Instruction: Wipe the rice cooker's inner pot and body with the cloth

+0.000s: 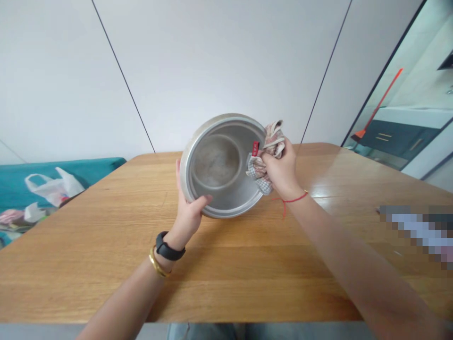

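Note:
A round silver metal pot (216, 163) is tilted up above the table, its hollow inside facing me. My left hand (189, 212) grips its lower left rim, thumb over the edge and fingers behind the outer wall. At the pot's right rim, my right hand (283, 170) is closed around a bunched cloth (274, 139) with a floral and checked pattern and a red tag. Part of the cloth lies against the inner right wall of the pot. The cloth hides that stretch of rim.
The wooden table (106, 236) meets a pale panelled wall (226, 56). A white plastic bag (54, 186) and other items lie on a teal seat (95, 170) at left. A blurred-out object (421, 226) is on the table's right. Beyond a doorway stands an orange-handled broom (384, 99).

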A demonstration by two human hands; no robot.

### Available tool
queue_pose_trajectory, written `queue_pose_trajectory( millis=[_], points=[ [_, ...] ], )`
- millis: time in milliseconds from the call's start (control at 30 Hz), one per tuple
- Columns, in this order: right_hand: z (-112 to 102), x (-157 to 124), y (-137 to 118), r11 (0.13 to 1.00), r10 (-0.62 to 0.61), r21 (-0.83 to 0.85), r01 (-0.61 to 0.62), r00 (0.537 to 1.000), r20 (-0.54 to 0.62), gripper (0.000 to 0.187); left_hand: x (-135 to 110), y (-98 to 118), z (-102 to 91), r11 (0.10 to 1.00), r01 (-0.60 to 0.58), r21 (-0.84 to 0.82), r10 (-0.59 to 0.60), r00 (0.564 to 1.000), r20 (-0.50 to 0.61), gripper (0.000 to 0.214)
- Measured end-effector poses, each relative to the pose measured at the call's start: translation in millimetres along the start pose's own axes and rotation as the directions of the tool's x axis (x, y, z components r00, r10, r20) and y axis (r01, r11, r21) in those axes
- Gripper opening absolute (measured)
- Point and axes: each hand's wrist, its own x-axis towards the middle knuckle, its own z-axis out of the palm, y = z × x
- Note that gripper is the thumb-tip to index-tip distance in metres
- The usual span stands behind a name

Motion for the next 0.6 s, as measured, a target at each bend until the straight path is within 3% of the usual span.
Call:
queue_pose_trajectory(
  millis=[100, 167, 233, 300, 333, 367, 400, 467, 533, 600],
  points=[
    [-14.6, -26.8, -15.2, 0.947, -0.129, -0.279, 0.158, 0.985, 0.118, 0.069, 1.1, -0.8, 1.2, 0.995, 0.083, -0.060, -0.089, 0.990, -0.108, 0.064],
    [-24.2, -37.1, -25.7, 0.863, -0.239, -0.363, 0.350, 0.918, 0.318, 0.063, 2.2, 0.2, 2.1, 0.988, 0.121, -0.094, -0.133, 0.981, -0.140, 0.057],
    [-27.1, -34.1, -32.7, 0.808, -0.354, -0.235, 0.541, 0.763, 0.541, 0.053, 1.5, 1.9, 4.4, 0.982, 0.154, -0.109, -0.166, 0.979, -0.119, 0.050],
    [-21.9, -20.1, -35.1, 0.774, -0.457, -0.026, 0.632, 0.588, 0.668, 0.049, -0.9, 4.4, 7.7, 0.974, 0.200, -0.105, -0.209, 0.975, -0.078, 0.043],
    [-17.1, -11.7, -35.2, 0.761, -0.484, 0.043, 0.648, 0.523, 0.702, 0.051, -2.2, 6.1, 9.1, 0.968, 0.227, -0.102, -0.234, 0.970, -0.064, 0.041],
    [-11.7, -4.4, -35.1, 0.755, -0.487, 0.070, 0.652, 0.487, 0.725, 0.054, -3.2, 8.1, 10.2, 0.962, 0.253, -0.106, -0.260, 0.964, -0.058, 0.040],
    [-6.3, 0.8, -35.5, 0.754, -0.470, 0.058, 0.654, 0.476, 0.743, 0.056, -3.7, 10.7, 10.9, 0.955, 0.272, -0.116, -0.280, 0.958, -0.058, 0.039],
    [1.7, 1.4, -38.9, 0.752, -0.381, -0.059, 0.657, 0.505, 0.774, 0.058, -3.2, 16.9, 10.7, 0.947, 0.286, -0.146, -0.298, 0.952, -0.073, 0.038],
    [3.9, -10.3, -47.5, 0.714, -0.254, -0.215, 0.666, 0.533, 0.807, 0.053, -1.2, 23.9, 9.0, 0.950, 0.267, -0.165, -0.284, 0.954, -0.094, 0.037],
    [0.1, -27.8, -60.3, 0.680, -0.142, -0.300, 0.669, 0.522, 0.841, 0.045, 0.8, 30.0, 7.1, 0.957, 0.237, -0.167, -0.257, 0.960, -0.111, 0.037]
  ],
)
